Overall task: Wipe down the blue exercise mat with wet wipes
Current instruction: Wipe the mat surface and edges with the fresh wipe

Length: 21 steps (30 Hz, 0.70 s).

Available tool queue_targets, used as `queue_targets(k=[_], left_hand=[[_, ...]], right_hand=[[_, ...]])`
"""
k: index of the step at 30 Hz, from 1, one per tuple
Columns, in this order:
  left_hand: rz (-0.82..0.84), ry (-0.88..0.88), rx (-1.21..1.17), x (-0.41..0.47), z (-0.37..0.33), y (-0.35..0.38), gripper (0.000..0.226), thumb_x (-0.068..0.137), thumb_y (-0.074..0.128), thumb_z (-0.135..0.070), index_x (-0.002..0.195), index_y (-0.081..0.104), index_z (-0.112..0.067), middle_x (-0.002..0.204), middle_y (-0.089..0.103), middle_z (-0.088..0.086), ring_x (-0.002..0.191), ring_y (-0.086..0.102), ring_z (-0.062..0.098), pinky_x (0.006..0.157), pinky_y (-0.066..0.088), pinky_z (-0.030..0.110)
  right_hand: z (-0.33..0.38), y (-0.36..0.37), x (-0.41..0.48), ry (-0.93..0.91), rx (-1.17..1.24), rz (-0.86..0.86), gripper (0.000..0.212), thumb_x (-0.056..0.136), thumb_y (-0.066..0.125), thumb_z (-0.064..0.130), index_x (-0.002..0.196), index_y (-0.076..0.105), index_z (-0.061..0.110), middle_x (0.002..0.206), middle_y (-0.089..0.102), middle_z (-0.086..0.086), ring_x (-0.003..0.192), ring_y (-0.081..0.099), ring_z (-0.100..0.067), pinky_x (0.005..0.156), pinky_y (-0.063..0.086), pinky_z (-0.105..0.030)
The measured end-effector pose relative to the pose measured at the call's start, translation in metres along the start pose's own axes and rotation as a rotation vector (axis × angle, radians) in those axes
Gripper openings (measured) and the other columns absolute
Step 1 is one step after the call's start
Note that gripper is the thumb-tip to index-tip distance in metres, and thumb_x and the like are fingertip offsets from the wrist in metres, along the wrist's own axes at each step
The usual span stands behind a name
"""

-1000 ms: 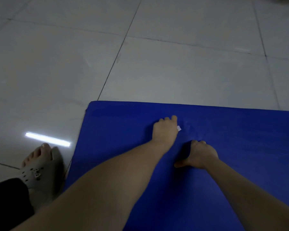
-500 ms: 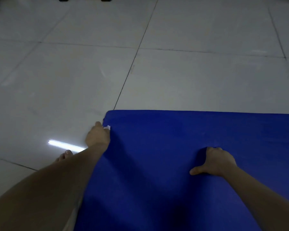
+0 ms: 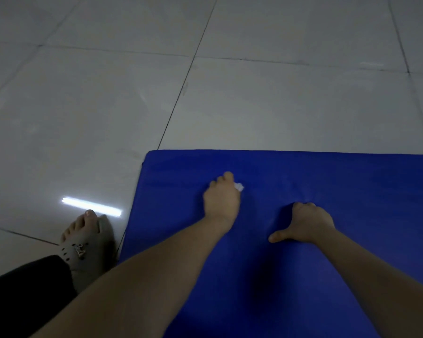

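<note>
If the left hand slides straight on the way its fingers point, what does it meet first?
Only more blue mat, then its far edge and bare floor tiles; nothing seems to stand in the way.
</note>
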<state>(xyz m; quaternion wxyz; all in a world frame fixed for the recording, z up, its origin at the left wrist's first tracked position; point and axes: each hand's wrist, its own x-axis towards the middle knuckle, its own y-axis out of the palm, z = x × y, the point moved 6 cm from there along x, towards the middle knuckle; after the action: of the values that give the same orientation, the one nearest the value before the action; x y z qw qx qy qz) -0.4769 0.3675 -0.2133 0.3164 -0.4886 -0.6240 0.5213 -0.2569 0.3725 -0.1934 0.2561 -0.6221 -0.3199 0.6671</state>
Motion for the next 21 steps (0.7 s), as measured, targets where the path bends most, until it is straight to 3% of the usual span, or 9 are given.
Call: queue_targets(k=[5, 8, 13, 16, 21], left_hand=[[0.057, 0.370, 0.135, -0.033, -0.075, 0.022, 0.021, 0.094, 0.064, -0.029, 0.106, 0.054, -0.016, 0.092, 0.066, 0.006, 0.082, 0.064, 0.025, 0.062, 0.044, 0.035], [0.015, 0.433, 0.211, -0.019, -0.055, 0.012, 0.028, 0.092, 0.065, -0.043, 0.099, 0.057, -0.017, 0.081, 0.065, 0.004, 0.073, 0.064, 0.025, 0.062, 0.042, 0.035], [0.042, 0.116, 0.186, 0.029, 0.046, -0.024, 0.034, 0.103, 0.044, -0.044, 0.114, 0.053, -0.013, 0.101, 0.065, 0.009, 0.090, 0.061, 0.029, 0.067, 0.041, 0.036], [0.004, -0.145, 0.093, 0.046, 0.130, -0.047, 0.035, 0.103, 0.042, -0.044, 0.113, 0.050, -0.012, 0.106, 0.066, 0.012, 0.094, 0.062, 0.032, 0.068, 0.044, 0.037], [-0.040, -0.505, -0.114, 0.045, 0.221, -0.057, 0.046, 0.104, 0.045, -0.044, 0.131, 0.049, -0.007, 0.123, 0.064, 0.016, 0.107, 0.063, 0.037, 0.086, 0.051, 0.045]], right_hand=[[0.003, -0.001, 0.003, -0.040, -0.011, -0.032, 0.088, 0.035, 0.069, 0.090, 0.094, 0.058, 0.026, 0.087, 0.062, 0.009, 0.078, 0.058, -0.009, 0.058, 0.048, -0.028], [0.001, 0.000, 0.004, -0.036, -0.013, -0.013, 0.093, 0.038, 0.070, 0.093, 0.098, 0.054, 0.024, 0.095, 0.059, 0.007, 0.085, 0.057, -0.011, 0.066, 0.051, -0.029], [0.000, 0.002, 0.006, -0.037, -0.005, 0.014, 0.097, 0.039, 0.069, 0.094, 0.100, 0.047, 0.023, 0.103, 0.055, 0.006, 0.092, 0.055, -0.014, 0.075, 0.052, -0.031], [0.000, 0.002, 0.007, -0.036, -0.010, 0.024, 0.099, 0.037, 0.068, 0.096, 0.101, 0.048, 0.023, 0.098, 0.054, 0.008, 0.089, 0.056, -0.013, 0.076, 0.055, -0.031], [-0.001, 0.003, 0.007, -0.039, -0.029, 0.003, 0.096, 0.039, 0.069, 0.094, 0.100, 0.049, 0.022, 0.096, 0.054, 0.009, 0.088, 0.056, -0.013, 0.075, 0.055, -0.031]])
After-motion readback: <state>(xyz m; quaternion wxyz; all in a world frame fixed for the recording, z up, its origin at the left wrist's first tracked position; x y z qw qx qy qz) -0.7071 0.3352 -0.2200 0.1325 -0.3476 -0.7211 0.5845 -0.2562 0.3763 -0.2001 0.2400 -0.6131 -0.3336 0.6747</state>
